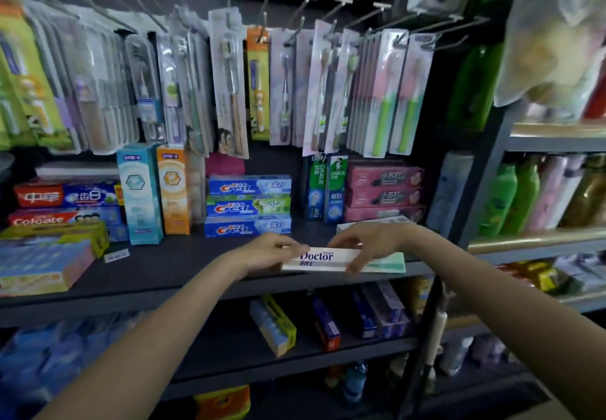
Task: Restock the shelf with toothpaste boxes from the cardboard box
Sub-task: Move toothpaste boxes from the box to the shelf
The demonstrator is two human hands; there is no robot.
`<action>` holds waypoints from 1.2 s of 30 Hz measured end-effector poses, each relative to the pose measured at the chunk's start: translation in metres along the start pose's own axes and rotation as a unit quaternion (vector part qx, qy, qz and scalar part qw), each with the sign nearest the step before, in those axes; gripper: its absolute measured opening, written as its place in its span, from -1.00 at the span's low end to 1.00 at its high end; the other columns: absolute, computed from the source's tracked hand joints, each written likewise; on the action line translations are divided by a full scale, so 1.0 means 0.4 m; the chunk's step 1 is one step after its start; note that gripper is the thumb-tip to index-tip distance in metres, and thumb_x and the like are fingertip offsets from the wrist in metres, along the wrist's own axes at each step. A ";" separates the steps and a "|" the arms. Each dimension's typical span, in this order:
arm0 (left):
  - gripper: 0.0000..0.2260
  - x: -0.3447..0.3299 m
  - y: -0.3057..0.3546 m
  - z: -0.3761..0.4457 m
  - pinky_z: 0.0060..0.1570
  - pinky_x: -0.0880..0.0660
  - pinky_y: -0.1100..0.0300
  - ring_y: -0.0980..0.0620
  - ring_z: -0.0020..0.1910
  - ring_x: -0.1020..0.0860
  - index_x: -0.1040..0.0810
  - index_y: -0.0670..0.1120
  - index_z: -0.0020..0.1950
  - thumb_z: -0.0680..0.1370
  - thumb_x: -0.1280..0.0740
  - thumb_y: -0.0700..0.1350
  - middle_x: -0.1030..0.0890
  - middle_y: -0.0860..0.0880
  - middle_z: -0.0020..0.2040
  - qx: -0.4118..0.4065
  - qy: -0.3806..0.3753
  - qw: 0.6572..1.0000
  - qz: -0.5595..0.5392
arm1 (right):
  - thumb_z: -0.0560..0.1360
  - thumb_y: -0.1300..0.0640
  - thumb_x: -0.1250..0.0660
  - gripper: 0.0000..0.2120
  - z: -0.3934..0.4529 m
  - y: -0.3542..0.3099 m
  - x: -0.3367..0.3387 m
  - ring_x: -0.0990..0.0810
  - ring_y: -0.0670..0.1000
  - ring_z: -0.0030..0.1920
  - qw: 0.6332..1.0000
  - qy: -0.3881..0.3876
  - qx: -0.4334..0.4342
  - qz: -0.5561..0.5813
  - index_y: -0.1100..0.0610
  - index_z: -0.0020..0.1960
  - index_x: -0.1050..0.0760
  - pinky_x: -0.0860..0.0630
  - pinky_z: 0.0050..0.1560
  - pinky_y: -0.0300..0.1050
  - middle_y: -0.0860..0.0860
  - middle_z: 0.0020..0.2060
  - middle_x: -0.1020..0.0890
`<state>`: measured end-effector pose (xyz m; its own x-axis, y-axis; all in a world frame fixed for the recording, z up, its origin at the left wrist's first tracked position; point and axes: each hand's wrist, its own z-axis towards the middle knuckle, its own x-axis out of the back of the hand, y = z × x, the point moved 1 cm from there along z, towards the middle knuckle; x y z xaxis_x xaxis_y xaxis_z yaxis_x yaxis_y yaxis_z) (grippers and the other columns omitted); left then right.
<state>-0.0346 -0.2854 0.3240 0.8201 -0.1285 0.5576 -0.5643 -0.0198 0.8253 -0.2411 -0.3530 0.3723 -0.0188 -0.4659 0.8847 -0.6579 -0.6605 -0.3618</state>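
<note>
Toothpaste box (331,259) marked "Doctor" lay flat at the shelf (170,265) front edge, between both hands. Left hand (267,252) gripped its left end; right hand (362,242) grasped it from above, fingers curled over the front.

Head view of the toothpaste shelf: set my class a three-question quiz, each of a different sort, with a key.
1. True or false: both hands hold the white Doctor toothpaste box at the front edge of the shelf.
2. How many Crest boxes are stacked behind the left hand? A) two B) three C) five
3. Fill in: the pink boxes stand behind the ___ hand.

Key
1. True: the left hand takes the box's left end, and the right hand has the grip over its middle.
2. B
3. right
</note>
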 end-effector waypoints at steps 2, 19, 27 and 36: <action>-0.69 -0.035 0.018 0.062 0.14 -0.38 0.26 0.08 0.15 -0.49 -0.56 -0.04 0.17 0.48 -0.36 0.06 -0.57 0.02 0.14 -0.040 0.032 0.998 0.037 | 0.38 0.16 -0.47 -0.47 0.013 0.062 0.004 -0.48 -0.02 0.11 0.995 0.073 -0.005 -0.064 0.10 0.30 -0.39 -0.39 0.09 -0.22 -0.02 0.15 -0.51; -0.71 -0.131 -0.030 0.236 -0.11 -0.33 0.61 0.19 0.06 -0.45 -0.54 -0.07 0.18 0.47 -0.40 -0.09 -0.53 0.10 0.06 -0.025 0.043 0.998 0.042 | 0.48 0.24 -0.35 -0.55 0.141 0.394 0.080 -0.48 0.10 0.24 0.977 0.165 -0.121 -0.053 0.14 0.35 -0.39 -0.37 0.23 -0.10 0.10 0.30 -0.48; -0.75 -0.130 -0.033 0.245 0.13 -0.29 0.34 0.14 0.17 -0.44 -0.53 0.03 0.15 0.47 -0.38 -0.03 -0.52 0.08 0.14 0.010 0.045 0.999 -0.001 | 0.47 0.17 -0.38 -0.65 0.213 0.373 0.062 -0.51 0.09 0.21 0.972 0.195 -0.095 -0.085 0.19 0.24 -0.48 -0.39 0.22 -0.11 0.11 0.22 -0.55; -0.78 -0.096 0.024 0.273 0.15 -0.34 0.32 0.08 0.18 -0.46 -0.54 -0.01 0.12 0.48 -0.38 -0.11 -0.55 0.03 0.12 0.001 0.063 0.995 -0.076 | 0.43 -0.07 -0.40 -0.50 0.101 0.326 0.103 -0.48 0.00 0.23 0.998 0.046 0.003 -0.033 0.07 0.30 -0.42 -0.41 0.27 -0.07 0.00 0.25 -0.50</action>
<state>-0.0818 -0.3891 0.3009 0.9015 0.0009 0.4328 -0.4325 -0.0323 0.9011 -0.2972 -0.4820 0.3498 -0.0440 -0.3649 0.9300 -0.6547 -0.6926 -0.3027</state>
